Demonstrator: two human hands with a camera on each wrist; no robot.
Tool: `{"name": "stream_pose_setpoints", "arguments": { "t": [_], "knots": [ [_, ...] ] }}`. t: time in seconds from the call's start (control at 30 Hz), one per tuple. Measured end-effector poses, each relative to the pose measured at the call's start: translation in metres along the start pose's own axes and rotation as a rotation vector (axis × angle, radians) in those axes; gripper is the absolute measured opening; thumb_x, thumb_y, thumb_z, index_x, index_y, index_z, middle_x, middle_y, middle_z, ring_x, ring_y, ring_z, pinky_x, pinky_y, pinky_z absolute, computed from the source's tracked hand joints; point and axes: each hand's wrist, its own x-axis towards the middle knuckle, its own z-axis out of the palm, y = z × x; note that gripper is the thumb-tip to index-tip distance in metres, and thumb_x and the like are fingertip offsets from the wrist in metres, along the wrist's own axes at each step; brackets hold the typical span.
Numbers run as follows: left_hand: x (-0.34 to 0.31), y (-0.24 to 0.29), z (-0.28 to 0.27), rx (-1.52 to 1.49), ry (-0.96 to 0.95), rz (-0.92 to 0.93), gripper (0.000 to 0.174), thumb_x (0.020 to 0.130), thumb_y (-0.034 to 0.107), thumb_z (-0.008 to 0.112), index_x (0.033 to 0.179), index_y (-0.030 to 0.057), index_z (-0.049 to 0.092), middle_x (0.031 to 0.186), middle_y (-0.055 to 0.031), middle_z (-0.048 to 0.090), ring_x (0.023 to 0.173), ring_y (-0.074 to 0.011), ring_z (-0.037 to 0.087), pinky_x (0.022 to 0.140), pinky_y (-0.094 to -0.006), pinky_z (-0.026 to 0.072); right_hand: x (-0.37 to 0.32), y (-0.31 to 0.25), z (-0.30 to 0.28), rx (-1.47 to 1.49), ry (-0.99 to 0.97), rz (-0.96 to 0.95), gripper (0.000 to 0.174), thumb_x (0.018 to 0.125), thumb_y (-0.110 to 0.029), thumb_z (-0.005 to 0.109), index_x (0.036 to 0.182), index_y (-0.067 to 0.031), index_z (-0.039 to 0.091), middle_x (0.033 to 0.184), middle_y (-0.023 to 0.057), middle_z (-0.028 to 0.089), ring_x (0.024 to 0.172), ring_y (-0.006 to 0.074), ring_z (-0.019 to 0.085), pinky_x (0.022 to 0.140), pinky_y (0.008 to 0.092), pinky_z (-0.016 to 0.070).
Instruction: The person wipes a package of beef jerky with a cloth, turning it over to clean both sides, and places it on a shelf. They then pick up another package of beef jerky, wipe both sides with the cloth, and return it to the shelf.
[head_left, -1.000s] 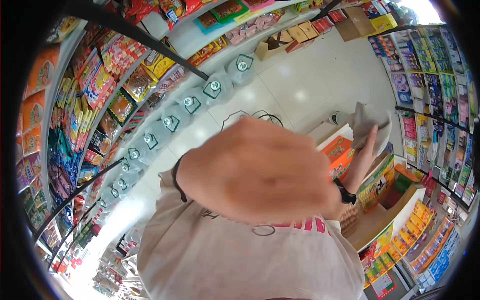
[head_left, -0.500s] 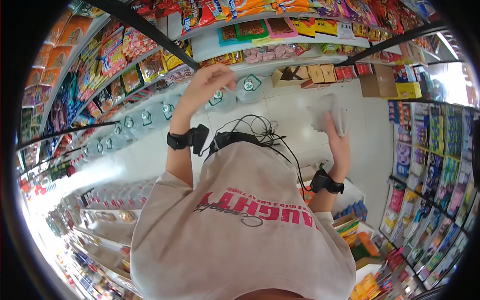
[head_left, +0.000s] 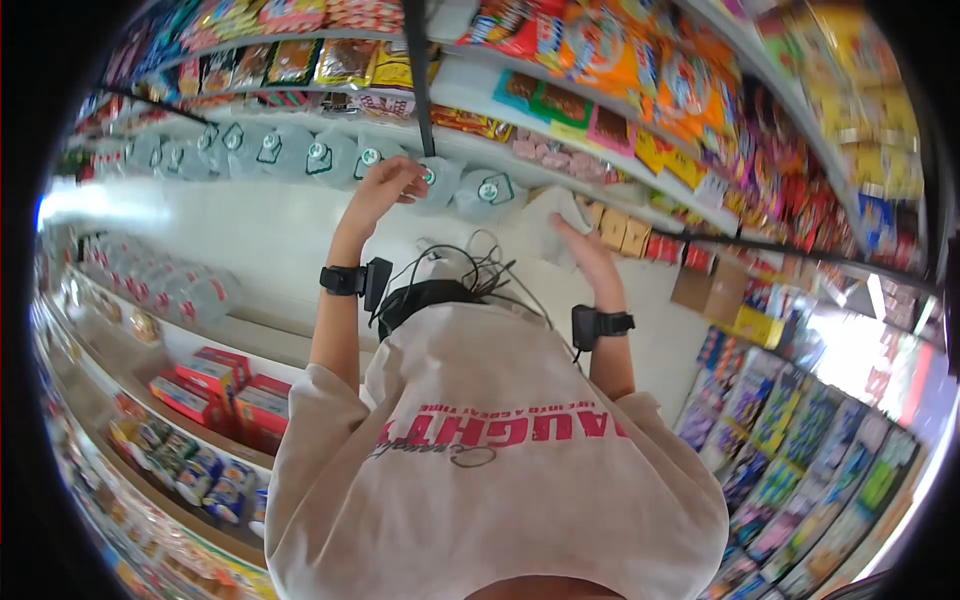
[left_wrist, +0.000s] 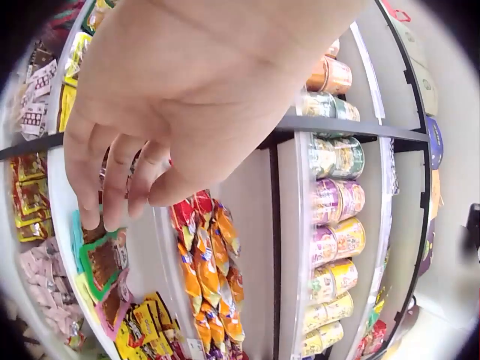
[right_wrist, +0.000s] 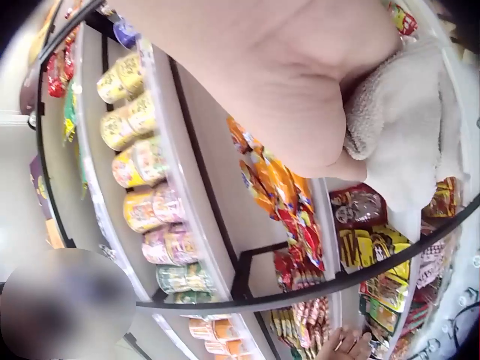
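Observation:
My right hand (head_left: 588, 250) grips a pale grey cloth (head_left: 546, 216) in front of the snack shelf, over the small boxes and the end of the row of large water bottles (head_left: 487, 190). In the right wrist view the terry cloth (right_wrist: 409, 127) bunches under the thumb side of the right hand (right_wrist: 292, 82) and hangs past it. My left hand (head_left: 385, 188) is raised before the bottles, fingers loosely bent and holding nothing. The left wrist view shows the palm of the left hand (left_wrist: 180, 105), its fingers overlapping bagged snacks (left_wrist: 105, 262).
Shelves of packets (head_left: 600, 60) run along the far side, with a black upright post (head_left: 418, 80). Black cables (head_left: 490, 270) lie loosely at my waist. Open cartons (head_left: 705, 290) stand at right. Behind on the left is a shelf with red boxes (head_left: 215, 375).
My left hand has dropped from close before the head camera to out over the bottles. The right hand has carried the cloth from the right toward the shelf. The head view has turned.

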Motion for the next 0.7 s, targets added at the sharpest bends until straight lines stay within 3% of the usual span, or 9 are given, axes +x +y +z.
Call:
{"name": "stream_pose_setpoints", "arguments": {
  "t": [0.07, 0.1, 0.2, 0.33, 0.5, 0.6, 0.7],
  "knots": [
    [0.007, -0.012, -0.015, -0.104, 0.008, 0.013, 0.025, 0.098, 0.025, 0.053, 0.106, 0.0049, 0.066, 0.094, -0.0056, 0.07, 0.086, -0.014, 0.069, 0.076, -0.0267, 0.0534, 0.029, -0.002, 0.019, -0.05, -0.053, -0.027, 0.056, 0.092, -0.031, 0.072, 0.137, -0.0039, 0.054, 0.127, 0.0048, 0.062, 0.114, 0.0168, 0.057, 0.097, 0.0302, 0.0462],
    [0.012, -0.017, -0.025, -0.147, 0.011, 0.022, 0.026, 0.098, 0.025, 0.052, 0.105, 0.0047, 0.066, 0.094, -0.0058, 0.07, 0.085, -0.0142, 0.069, 0.076, -0.0268, 0.0535, 0.04, -0.007, 0.028, -0.094, -0.108, -0.025, 0.056, 0.094, -0.037, 0.067, 0.137, -0.0027, 0.055, 0.126, 0.003, 0.06, 0.115, 0.0149, 0.053, 0.099, 0.0304, 0.0431],
    [0.032, -0.03, -0.039, -0.195, 0.114, -0.003, 0.028, 0.097, 0.029, 0.054, 0.108, 0.0053, 0.066, 0.094, -0.0033, 0.069, 0.091, -0.0135, 0.067, 0.08, -0.0272, 0.0518, 0.073, -0.018, 0.043, -0.029, -0.139, 0.146, 0.053, 0.094, -0.029, 0.07, 0.138, -0.0053, 0.052, 0.127, 0.0029, 0.061, 0.116, 0.0138, 0.057, 0.098, 0.031, 0.047],
    [0.07, -0.041, -0.04, -0.279, 0.11, -0.039, 0.028, 0.096, 0.026, 0.052, 0.108, 0.0046, 0.066, 0.093, -0.005, 0.069, 0.089, -0.0136, 0.067, 0.08, -0.0274, 0.0525, 0.104, -0.047, 0.075, 0.141, -0.116, 0.043, 0.049, 0.098, -0.025, 0.065, 0.14, -0.0065, 0.05, 0.13, 0.0038, 0.06, 0.118, 0.0157, 0.057, 0.097, 0.0328, 0.048],
    [0.134, -0.067, -0.021, -0.268, 0.091, -0.077, 0.03, 0.096, 0.024, 0.054, 0.106, -0.0007, 0.067, 0.092, -0.0068, 0.069, 0.079, -0.0155, 0.068, 0.07, -0.0271, 0.0564, 0.199, -0.029, 0.069, -0.011, -0.063, -0.095, 0.046, 0.1, -0.025, 0.062, 0.139, -0.0033, 0.05, 0.132, 0.0053, 0.058, 0.117, 0.0172, 0.057, 0.1, 0.0313, 0.0457],
    [0.174, -0.084, -0.003, -0.275, 0.132, 0.002, 0.03, 0.093, 0.025, 0.06, 0.102, -0.003, 0.068, 0.083, -0.0099, 0.07, 0.071, -0.0171, 0.069, 0.066, -0.0294, 0.0562, 0.242, -0.033, 0.082, -0.036, -0.046, -0.166, 0.055, 0.101, -0.036, 0.059, 0.139, 0.0006, 0.048, 0.136, 0.0082, 0.056, 0.12, 0.0185, 0.054, 0.102, 0.032, 0.0421],
    [0.216, -0.111, 0.023, -0.216, 0.298, 0.188, 0.032, 0.092, 0.021, 0.06, 0.107, -0.0062, 0.066, 0.087, -0.0139, 0.072, 0.081, -0.023, 0.071, 0.075, -0.0341, 0.0557, 0.292, -0.034, 0.089, -0.035, 0.014, -0.203, 0.051, 0.099, -0.034, 0.061, 0.135, 0.0011, 0.052, 0.131, 0.007, 0.059, 0.114, 0.018, 0.057, 0.096, 0.0316, 0.0462]
  ]
}}
